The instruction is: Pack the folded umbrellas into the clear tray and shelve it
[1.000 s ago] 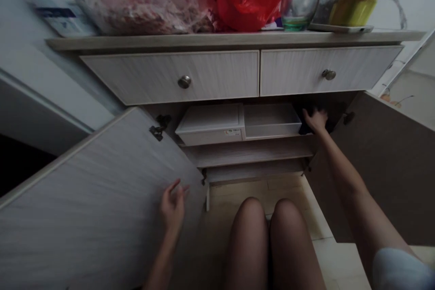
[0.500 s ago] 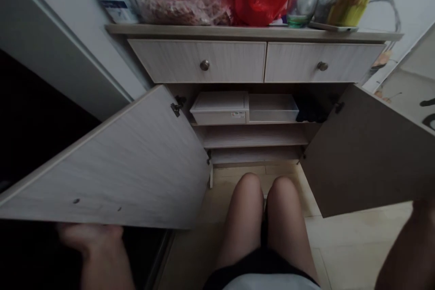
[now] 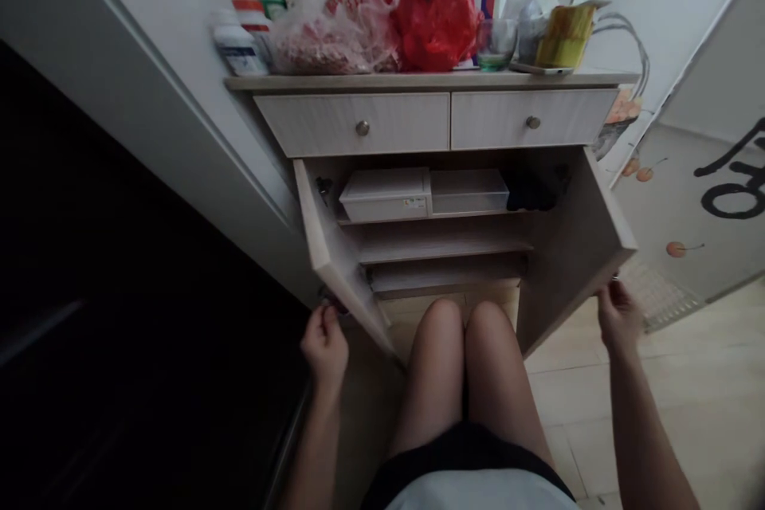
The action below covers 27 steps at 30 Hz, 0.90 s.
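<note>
A pale wood-grain cabinet (image 3: 388, 83) stands before my knees, both its doors partly open. My left hand (image 3: 326, 347) is at the outer side of the left door (image 3: 343, 279), its fingers pinched on the knob (image 3: 327, 299). On the other side, my right hand (image 3: 620, 319) has its fingers closed at the knob of the right door (image 3: 574, 255); only a small shiny bit of that knob shows. Inside, a white box (image 3: 386, 195) and a clear bin (image 3: 469, 191) sit side by side on the upper shelf, with dark cloth-like stuff (image 3: 531, 191) to their right.
White bottles (image 3: 239, 48), a clear bag (image 3: 326, 40), a red bag (image 3: 433, 8), a glass (image 3: 496, 44) and a yellow packet (image 3: 565, 36) crowd the cabinet top. Two knobbed drawers (image 3: 388, 123) lie below it. A wall edge runs close on the left.
Both doors have swung inward from a wide-open position, so the gap between them is narrower. My hands have moved in towards the middle with them. The view has shifted slightly.
</note>
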{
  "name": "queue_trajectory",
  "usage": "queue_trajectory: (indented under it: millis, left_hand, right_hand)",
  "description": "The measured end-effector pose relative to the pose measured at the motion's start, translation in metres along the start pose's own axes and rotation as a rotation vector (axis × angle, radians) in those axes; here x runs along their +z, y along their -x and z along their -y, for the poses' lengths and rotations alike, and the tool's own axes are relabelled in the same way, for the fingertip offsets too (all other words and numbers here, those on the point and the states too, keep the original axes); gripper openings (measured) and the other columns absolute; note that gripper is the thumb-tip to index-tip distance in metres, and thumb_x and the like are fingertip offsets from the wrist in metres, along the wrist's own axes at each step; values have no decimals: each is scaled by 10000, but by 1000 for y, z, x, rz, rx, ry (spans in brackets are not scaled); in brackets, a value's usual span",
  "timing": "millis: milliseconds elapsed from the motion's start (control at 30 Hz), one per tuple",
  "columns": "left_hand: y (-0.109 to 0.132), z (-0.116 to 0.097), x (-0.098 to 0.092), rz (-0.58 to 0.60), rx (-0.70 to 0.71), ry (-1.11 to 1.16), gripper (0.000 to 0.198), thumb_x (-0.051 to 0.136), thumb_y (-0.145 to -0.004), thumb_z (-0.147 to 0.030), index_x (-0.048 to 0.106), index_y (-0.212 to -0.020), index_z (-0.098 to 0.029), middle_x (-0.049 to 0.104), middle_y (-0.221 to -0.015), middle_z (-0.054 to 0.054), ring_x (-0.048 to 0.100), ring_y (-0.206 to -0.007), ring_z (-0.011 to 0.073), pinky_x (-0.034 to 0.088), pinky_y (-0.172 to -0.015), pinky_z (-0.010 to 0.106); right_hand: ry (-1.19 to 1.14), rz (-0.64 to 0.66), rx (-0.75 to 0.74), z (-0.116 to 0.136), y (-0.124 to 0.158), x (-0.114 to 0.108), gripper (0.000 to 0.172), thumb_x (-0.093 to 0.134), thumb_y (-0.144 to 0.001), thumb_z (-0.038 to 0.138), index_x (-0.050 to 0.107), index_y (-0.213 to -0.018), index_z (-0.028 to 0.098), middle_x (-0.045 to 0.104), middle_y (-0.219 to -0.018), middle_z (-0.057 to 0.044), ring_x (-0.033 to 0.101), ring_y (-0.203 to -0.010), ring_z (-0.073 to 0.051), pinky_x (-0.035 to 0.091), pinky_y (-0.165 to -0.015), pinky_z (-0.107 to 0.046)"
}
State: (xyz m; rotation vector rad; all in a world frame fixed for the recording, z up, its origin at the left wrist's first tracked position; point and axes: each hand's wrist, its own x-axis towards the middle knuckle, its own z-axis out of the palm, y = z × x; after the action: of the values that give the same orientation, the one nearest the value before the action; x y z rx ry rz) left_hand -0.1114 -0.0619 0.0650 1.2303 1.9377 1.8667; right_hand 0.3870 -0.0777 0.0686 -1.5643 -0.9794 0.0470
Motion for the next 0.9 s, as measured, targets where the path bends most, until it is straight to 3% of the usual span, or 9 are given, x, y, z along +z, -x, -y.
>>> queue_trajectory:
  millis: [167, 267, 400, 633, 767, 900]
  left_hand:
    - [1, -32, 59, 320, 123, 60, 220, 588, -873, -427, 701, -899, -240, 744, -906, 90, 707, -943, 269, 548, -888, 370]
    - [-3, -46, 97, 414, 162, 55, 232, 561, -916, -401, 713, -916, -226, 756, -948, 100, 709, -957, 250, 528, -912, 347]
    - [-13, -57, 146, 521, 184, 38, 225, 559, -945, -346, 724, -960, -193, 766, -998, 115, 713, -957, 237, 511, -899, 326]
    - [-33, -76, 212, 559, 271, -134, 209, 545, -980, -286, 718, -975, -170, 757, -971, 140, 700, -902, 230, 459, -804, 300]
    - [-43, -83, 235, 583, 271, -227, 227, 519, -1001, -297, 696, -971, -157, 750, -954, 148, 690, -886, 229, 421, -763, 289]
    - [-53, -89, 252, 606, 272, -312, 241, 493, -1015, -321, 677, -980, -170, 747, -974, 136, 680, -894, 228, 396, -739, 282]
  right_hand:
    - [-88, 156, -43, 34, 19, 54, 451, 523, -850, 680, 704, -921, 274, 744, -952, -96, 710, -904, -314, 586, -804, -498]
    - [-110, 283, -133, 55, 19, 95, 454, 470, -904, 647, 690, -923, 251, 729, -976, -103, 701, -873, -279, 583, -765, -436]
    - [-52, 346, -238, 80, 14, 154, 416, 407, -974, 565, 657, -950, 234, 710, -992, -106, 686, -878, -252, 547, -781, -389]
    - [156, 486, -245, 103, -12, 240, 333, 390, -1013, 442, 627, -923, 226, 699, -899, -97, 651, -829, -247, 507, -763, -362]
    - [161, 594, -249, 107, -33, 274, 317, 383, -1017, 345, 656, -1015, 183, 703, -973, -126, 655, -876, -236, 505, -804, -349]
    - [161, 603, -231, 108, -46, 300, 354, 365, -1011, 325, 657, -1110, 150, 690, -1084, -159, 654, -940, -252, 497, -835, -365]
